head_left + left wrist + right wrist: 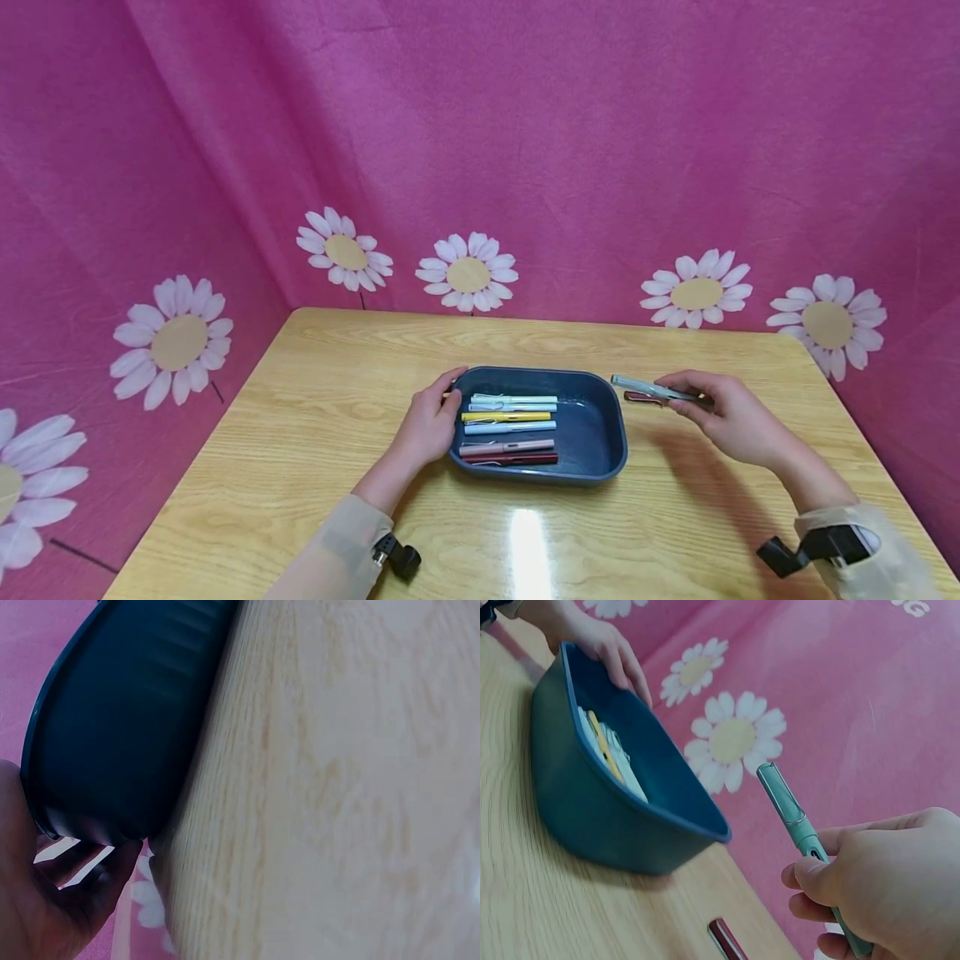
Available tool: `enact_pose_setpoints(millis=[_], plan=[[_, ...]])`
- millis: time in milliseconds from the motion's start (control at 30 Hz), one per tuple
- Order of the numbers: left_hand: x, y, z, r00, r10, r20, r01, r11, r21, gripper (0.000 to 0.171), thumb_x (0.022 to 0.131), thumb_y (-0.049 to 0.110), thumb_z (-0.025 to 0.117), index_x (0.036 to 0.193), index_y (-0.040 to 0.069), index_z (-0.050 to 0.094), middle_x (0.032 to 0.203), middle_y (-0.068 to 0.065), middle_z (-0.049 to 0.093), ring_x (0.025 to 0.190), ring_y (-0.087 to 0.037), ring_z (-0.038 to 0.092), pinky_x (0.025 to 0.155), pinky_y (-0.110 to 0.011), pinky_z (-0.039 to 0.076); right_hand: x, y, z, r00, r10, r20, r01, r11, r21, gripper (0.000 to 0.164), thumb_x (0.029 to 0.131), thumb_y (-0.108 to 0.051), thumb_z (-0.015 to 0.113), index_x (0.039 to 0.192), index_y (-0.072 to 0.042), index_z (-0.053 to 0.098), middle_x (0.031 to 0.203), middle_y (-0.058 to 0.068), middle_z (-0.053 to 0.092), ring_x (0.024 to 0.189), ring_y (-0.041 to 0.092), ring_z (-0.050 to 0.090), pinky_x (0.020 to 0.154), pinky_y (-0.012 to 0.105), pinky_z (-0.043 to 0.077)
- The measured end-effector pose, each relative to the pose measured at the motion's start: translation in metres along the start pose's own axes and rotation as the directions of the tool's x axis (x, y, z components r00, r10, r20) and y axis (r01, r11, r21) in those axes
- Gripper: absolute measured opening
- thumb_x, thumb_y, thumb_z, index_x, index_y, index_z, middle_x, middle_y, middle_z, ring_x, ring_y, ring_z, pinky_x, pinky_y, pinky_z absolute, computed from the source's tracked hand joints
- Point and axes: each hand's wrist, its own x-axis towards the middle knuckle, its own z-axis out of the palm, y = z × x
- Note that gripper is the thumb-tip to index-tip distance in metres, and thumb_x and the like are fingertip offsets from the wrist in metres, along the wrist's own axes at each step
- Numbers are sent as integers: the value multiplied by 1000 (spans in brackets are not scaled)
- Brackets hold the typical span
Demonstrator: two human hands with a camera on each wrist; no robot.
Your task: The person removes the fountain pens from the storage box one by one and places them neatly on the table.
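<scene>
Crosswise, green pen (648,387) in right hand (727,419), cap (784,801) leftward, tilt unclear

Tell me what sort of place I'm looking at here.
Probably a staged recording booth, though I can't be sure: pink daisy-print cloth hangs behind and along both sides of a wooden table, and a black wrist-worn device is in view.
</scene>
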Motion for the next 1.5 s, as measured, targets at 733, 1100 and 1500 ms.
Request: enact_pose_setpoints(millis=[733, 1100, 1500], plan=[[0, 1, 0, 1000, 9, 8, -9, 1000, -13, 45, 115, 21, 43, 160, 17, 49, 151, -16, 56, 133, -31, 57, 115, -55, 41, -24, 49, 3, 995, 98, 7, -97, 995, -35, 28, 95, 14, 68, 115, -5, 75, 98, 6, 70, 80, 10, 56, 65, 24, 47], [0, 3, -1, 1000, 8, 2, -8, 1000, -12, 45, 115, 20, 44, 159, 16, 49, 149, -16, 58, 130, -31, 58, 115, -55, 42, -30, 68, 15, 975, 214, 54, -207, 973, -104, 20, 97, 3, 73, 115, -6, 75, 102, 2, 70, 85, 14, 55, 71, 25, 45], [0, 1, 0, 1000, 0, -1, 0, 1000, -4, 46, 115, 22, 44, 160, 17, 48, 150, -16, 57, 130, -31, 58, 115, -55, 42, -26, 73, 20, 972, 229, 56, -217, 962, -163, 22, 96, 3, 74, 117, -3, 75, 109, 5, 72, 93, 19, 60, 81, 30, 52]])
